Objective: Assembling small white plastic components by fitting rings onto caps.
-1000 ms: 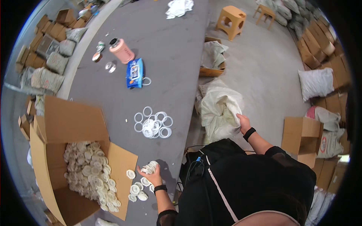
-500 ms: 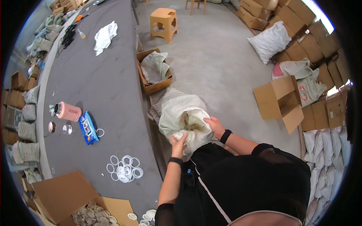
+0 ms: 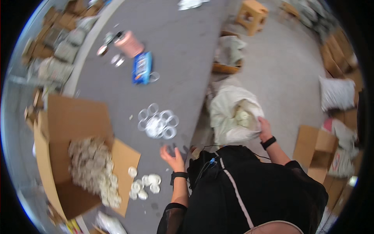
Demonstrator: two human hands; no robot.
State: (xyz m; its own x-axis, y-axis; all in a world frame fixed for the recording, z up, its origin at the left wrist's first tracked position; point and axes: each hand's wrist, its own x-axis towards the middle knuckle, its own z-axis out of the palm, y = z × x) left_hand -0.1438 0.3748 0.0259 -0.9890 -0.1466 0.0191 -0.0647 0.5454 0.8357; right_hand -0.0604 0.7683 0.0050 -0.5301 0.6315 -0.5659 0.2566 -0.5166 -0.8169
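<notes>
My left hand (image 3: 173, 159) hovers over the near edge of the grey table, fingers apart with nothing in them. Just beyond it lies a pile of white plastic rings (image 3: 156, 128). Below and left of that hand, several pale round caps (image 3: 145, 185) are scattered on the tabletop. My right hand (image 3: 265, 129) grips the right rim of a white woven sack (image 3: 230, 113), which stands beside the table with its mouth spread. Pale pieces (image 3: 243, 117) show inside the sack, too blurred to name.
An open cardboard box (image 3: 78, 113) full of pale caps lies at the left. Further along the table are a pink bottle (image 3: 129, 44) and a blue wipes packet (image 3: 142, 68). A yellow stool (image 3: 252, 17) and an open carton (image 3: 317, 150) stand on the floor.
My left hand has let go of the sack and moved left over the table. My right hand stays on the sack's rim. The view has turned left, bringing the cap-filled box into sight.
</notes>
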